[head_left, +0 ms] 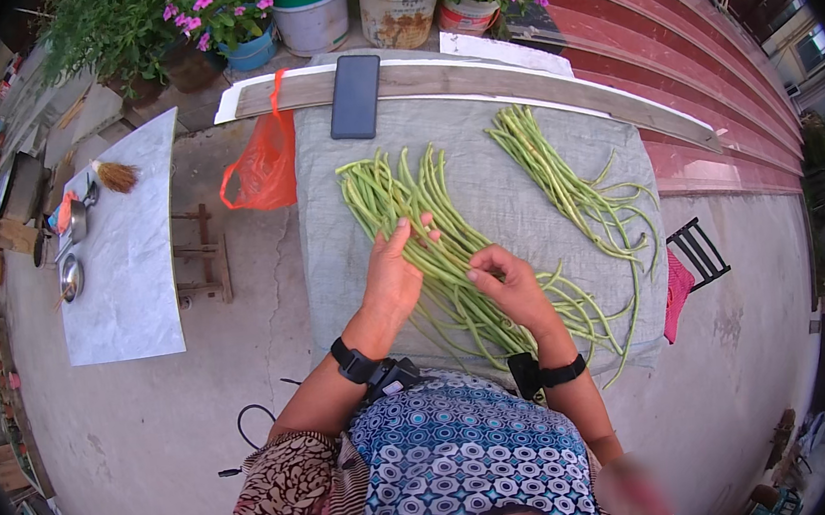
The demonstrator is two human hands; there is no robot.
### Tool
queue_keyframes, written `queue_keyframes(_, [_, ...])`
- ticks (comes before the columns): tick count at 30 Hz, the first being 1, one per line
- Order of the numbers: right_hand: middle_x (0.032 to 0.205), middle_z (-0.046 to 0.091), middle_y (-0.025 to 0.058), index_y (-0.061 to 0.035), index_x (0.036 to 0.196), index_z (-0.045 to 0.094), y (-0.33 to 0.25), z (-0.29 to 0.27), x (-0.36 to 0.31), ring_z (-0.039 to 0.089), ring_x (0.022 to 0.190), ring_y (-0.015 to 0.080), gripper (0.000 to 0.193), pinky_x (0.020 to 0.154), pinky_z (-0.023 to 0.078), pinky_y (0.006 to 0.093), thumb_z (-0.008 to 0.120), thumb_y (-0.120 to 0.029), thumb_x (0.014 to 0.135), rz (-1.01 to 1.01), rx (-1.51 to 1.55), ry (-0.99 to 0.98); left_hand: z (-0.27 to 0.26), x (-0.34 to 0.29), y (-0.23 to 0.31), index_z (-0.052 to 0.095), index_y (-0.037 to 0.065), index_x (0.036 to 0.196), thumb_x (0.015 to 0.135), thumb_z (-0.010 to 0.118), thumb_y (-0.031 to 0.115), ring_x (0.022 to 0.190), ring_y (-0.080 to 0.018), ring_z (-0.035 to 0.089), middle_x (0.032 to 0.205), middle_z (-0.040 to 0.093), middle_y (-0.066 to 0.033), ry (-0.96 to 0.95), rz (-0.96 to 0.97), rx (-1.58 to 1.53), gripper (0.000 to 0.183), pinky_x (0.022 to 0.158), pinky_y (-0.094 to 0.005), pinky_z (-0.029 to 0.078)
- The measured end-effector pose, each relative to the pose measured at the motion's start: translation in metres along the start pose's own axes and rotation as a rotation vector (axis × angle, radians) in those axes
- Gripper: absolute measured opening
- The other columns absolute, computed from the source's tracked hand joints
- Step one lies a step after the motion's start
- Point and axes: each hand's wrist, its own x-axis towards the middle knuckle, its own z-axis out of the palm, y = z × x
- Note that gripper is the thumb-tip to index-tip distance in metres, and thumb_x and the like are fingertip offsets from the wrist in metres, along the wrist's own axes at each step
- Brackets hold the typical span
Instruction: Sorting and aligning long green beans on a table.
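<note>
A large bunch of green long beans [453, 263] lies slantwise on a grey woven sheet [330, 236], its even ends at the far left and its loose tails spread toward the near right. Around the upper part of the bunch, my left hand [396, 271] is closed, thumb and fingertips showing among the stalks. My right hand [514, 285] is at the bunch's right side, fingers curled in a pinch on beans; how many it holds is hidden. A smaller bunch of long beans [565, 181] rests apart at the far right of the sheet.
A dark phone [355, 97] lies across a wooden board [444, 77] along the far edge. An orange plastic bag [267, 162] hangs there. Left stands a white-topped table [138, 276] with a small broom [115, 175]. Red steps [671, 39] and a folding stool [699, 256] are at right.
</note>
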Motion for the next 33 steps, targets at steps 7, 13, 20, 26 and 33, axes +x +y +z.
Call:
queue_keyframes(7, [0.08, 0.057, -0.0027, -0.004, 0.091, 0.057, 0.008, -0.007, -0.007, 0.053, 0.076, 0.0055, 0.009, 0.071, 0.044, 0.0215, 0.062, -0.007, 0.084, -0.035, 0.039, 0.02, 0.004, -0.001, -0.001, 0.049, 0.01, 0.106, 0.093, 0.05, 0.018, 0.082, -0.0172, 0.056, 0.094, 0.059, -0.0046, 0.039, -0.011, -0.025, 0.015, 0.076, -0.0325, 0.049])
queue_keyframes(13, [0.08, 0.058, 0.0003, -0.0022, 0.087, 0.058, 0.005, -0.002, -0.014, 0.055, 0.075, 0.0071, 0.007, 0.067, 0.046, 0.0227, 0.062, -0.006, 0.082, -0.041, -0.088, 0.022, 0.006, -0.001, -0.003, 0.049, 0.011, 0.103, 0.093, 0.05, 0.018, 0.073, -0.0124, 0.052, 0.081, 0.052, -0.0008, -0.022, -0.003, -0.037, 0.013, 0.069, -0.0292, 0.047])
queue_keyframes(20, [0.08, 0.058, 0.0014, -0.0023, 0.088, 0.058, 0.014, 0.003, -0.018, 0.055, 0.074, 0.0076, 0.008, 0.066, 0.046, 0.0227, 0.062, -0.006, 0.082, -0.042, -0.13, 0.051, 0.005, -0.002, -0.002, 0.051, 0.008, 0.1, 0.087, 0.061, 0.023, 0.071, -0.0113, 0.051, 0.079, 0.052, -0.0002, -0.071, -0.053, 0.061, 0.021, 0.065, -0.0267, 0.046])
queue_keyframes(26, [0.081, 0.057, -0.001, -0.0027, 0.089, 0.057, 0.017, 0.002, -0.021, 0.053, 0.075, 0.0061, 0.008, 0.068, 0.044, 0.0211, 0.062, -0.004, 0.083, -0.047, -0.115, 0.035, -0.001, 0.002, -0.003, 0.052, 0.007, 0.103, 0.086, 0.062, 0.018, 0.071, -0.0121, 0.052, 0.079, 0.053, -0.0004, -0.075, -0.066, 0.102, 0.022, 0.065, -0.0279, 0.047])
queue_keyframes(33, [0.083, 0.058, 0.0087, -0.003, 0.09, 0.059, 0.013, -0.009, -0.011, 0.057, 0.074, 0.0189, 0.013, 0.067, 0.046, 0.0301, 0.062, -0.013, 0.082, -0.149, -0.361, 0.135, 0.003, 0.0, -0.001, 0.051, 0.008, 0.098, 0.088, 0.059, 0.014, 0.073, -0.0158, 0.056, 0.077, 0.054, -0.0008, 0.047, -0.13, 0.067, 0.015, 0.068, -0.0325, 0.048])
